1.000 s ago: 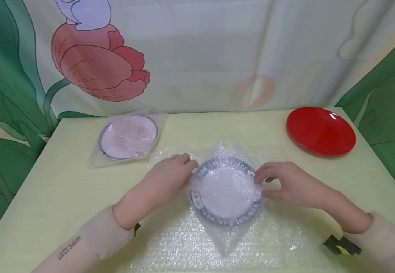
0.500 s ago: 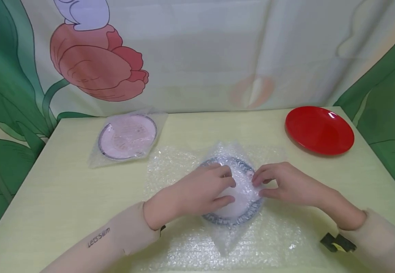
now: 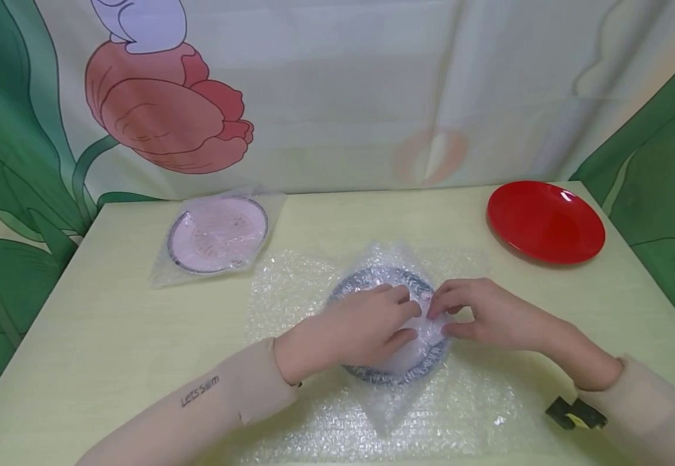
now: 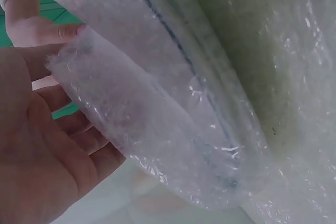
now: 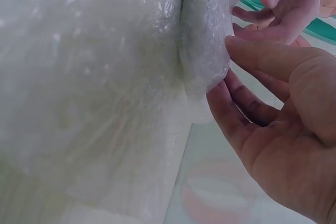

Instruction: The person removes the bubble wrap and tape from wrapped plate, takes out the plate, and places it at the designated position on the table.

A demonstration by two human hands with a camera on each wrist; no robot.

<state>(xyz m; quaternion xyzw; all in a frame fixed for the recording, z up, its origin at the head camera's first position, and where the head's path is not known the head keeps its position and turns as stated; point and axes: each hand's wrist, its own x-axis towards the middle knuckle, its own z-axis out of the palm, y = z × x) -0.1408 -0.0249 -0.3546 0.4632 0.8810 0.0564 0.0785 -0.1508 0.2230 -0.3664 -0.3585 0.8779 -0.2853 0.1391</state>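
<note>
A round plate (image 3: 392, 378) with a dark patterned rim lies under clear bubble wrap (image 3: 290, 401). Reaching across it from the left, my left hand (image 3: 372, 327) pinches a folded flap of the wrap. The left wrist view has this flap (image 4: 131, 114) lying between the thumb and the fingers, which are partly hidden behind it. At the plate's right side, my right hand (image 3: 483, 314) pinches the wrapped edge (image 5: 207, 51), thumb on one face and fingertips on the other. Both hands' fingertips are close together over the plate's right half.
At the back left is a second plate (image 3: 221, 233), pale with a dark rim, inside clear wrapping. A glossy red plate (image 3: 547, 223) lies at the back right. Behind the pale table (image 3: 81, 362) hangs a printed curtain (image 3: 337, 97).
My left hand has come from the plate's left edge rightward across it, bringing the bubble wrap flap over. My right hand has stayed almost in place at the right edge.
</note>
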